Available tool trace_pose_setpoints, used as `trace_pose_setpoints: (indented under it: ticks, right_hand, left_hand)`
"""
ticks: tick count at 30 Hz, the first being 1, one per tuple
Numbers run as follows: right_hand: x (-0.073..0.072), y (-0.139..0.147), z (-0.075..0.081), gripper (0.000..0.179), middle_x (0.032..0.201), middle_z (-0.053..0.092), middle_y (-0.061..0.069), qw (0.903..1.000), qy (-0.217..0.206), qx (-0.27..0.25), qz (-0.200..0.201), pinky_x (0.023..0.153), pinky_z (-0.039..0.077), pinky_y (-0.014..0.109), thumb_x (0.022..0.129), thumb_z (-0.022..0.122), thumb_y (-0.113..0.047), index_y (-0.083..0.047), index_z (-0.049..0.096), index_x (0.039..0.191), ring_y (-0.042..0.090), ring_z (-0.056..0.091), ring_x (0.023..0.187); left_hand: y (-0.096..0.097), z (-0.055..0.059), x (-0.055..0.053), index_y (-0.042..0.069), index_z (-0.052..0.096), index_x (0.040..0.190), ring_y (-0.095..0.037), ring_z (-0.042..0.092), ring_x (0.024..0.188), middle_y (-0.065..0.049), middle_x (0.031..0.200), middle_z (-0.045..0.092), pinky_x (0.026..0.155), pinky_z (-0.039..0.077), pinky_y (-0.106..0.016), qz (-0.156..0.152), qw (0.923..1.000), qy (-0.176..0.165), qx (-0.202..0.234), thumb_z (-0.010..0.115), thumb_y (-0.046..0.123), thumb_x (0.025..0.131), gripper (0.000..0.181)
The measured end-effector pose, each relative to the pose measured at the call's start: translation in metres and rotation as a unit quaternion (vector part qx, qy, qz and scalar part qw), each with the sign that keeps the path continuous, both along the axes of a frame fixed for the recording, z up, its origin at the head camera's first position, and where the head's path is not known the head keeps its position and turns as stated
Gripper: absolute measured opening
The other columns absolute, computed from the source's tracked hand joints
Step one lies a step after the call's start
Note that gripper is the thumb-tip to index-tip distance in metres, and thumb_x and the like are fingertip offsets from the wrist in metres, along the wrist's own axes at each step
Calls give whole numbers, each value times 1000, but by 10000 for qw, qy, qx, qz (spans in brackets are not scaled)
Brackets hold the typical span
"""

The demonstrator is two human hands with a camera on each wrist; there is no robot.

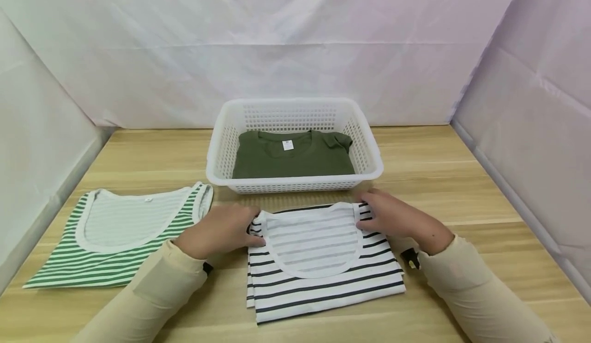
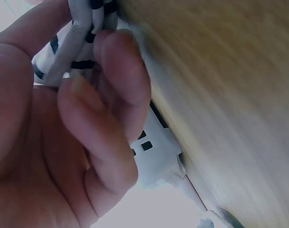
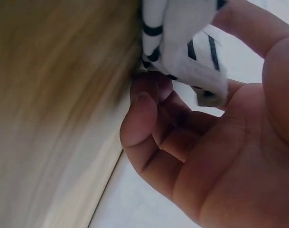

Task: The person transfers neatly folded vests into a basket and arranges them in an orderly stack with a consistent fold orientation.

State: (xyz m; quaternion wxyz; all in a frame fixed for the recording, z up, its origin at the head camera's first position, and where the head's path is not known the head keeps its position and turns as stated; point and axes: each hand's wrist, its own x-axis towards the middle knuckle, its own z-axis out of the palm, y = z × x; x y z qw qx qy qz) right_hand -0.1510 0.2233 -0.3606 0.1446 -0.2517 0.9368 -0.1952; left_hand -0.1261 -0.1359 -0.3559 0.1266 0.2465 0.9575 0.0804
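Observation:
A folded white shirt with black stripes (image 1: pixel 323 294) lies on the wooden table, its wide white neckline toward the far side. At its far left corner my left hand (image 1: pixel 223 230) pinches the fabric between thumb and fingers. My right hand (image 1: pixel 399 217) grips the far right corner in the same way. Both wrist views show the bunched striped cloth (image 2: pixel 82 45) held between thumb and curled fingers, close to the tabletop. Just beyond the shirt stands a white plastic basket (image 1: pixel 304 183), with a folded dark green shirt (image 1: pixel 295 161) inside, its white label showing.
A green-and-white striped shirt (image 1: pixel 101 268) lies folded at the left, partly behind my left forearm. White cloth walls (image 1: pixel 286 56) enclose the wooden table (image 1: pixel 485 199) at the back and both sides.

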Motion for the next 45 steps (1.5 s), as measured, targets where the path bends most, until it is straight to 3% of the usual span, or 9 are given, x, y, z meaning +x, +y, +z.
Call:
trace_pose_setpoints:
  ticks: [3,8,17,29,38,45]
  right_hand:
    - [0,-1,-1,33,103,63,9,10000,6,-61,72,79,50,36,86,77,-16,0,63,111,19,57,93]
    - [-1,-1,0,22,86,59,0,9989,-327,-327,77,69,47,29,87,74,-13,-8,59,102,13,54,79]
    - [-1,3,2,32,94,65,0,9967,-620,-492,153,72,49,30,86,75,-13,-7,62,115,12,57,83]
    - [2,3,4,10,74,55,-7,9933,-809,-626,545,59,46,23,87,75,-17,-13,66,89,5,51,66]
    - [3,2,5,13,87,64,-8,9923,-678,-715,752,69,51,23,90,71,-15,-15,68,102,5,56,76]
    - [4,4,7,20,99,67,-6,9866,-946,-1006,869,78,52,25,95,66,-18,-18,64,115,7,59,86]
  left_hand:
    - [0,0,1,17,63,87,-12,49,65,7,70,56,58,39,-31,-58,10000,-34,32,82,45,79,35]
    - [-1,-1,2,20,59,81,-9,47,61,9,66,52,56,37,-28,-209,9995,-89,206,81,39,81,29]
    - [-3,5,4,20,56,80,-8,47,62,9,66,51,57,39,-26,-422,9974,-235,529,80,29,83,26]
    - [-3,10,2,19,59,87,-9,48,65,9,69,53,59,41,-26,-461,9967,-420,514,79,24,84,21]
    - [-5,10,-1,17,62,86,-9,50,66,9,71,55,60,42,-27,-447,9962,-474,577,80,24,82,19]
    - [-9,9,-2,21,57,78,-6,47,63,11,67,51,58,41,-24,-585,9935,-610,758,79,23,82,22]
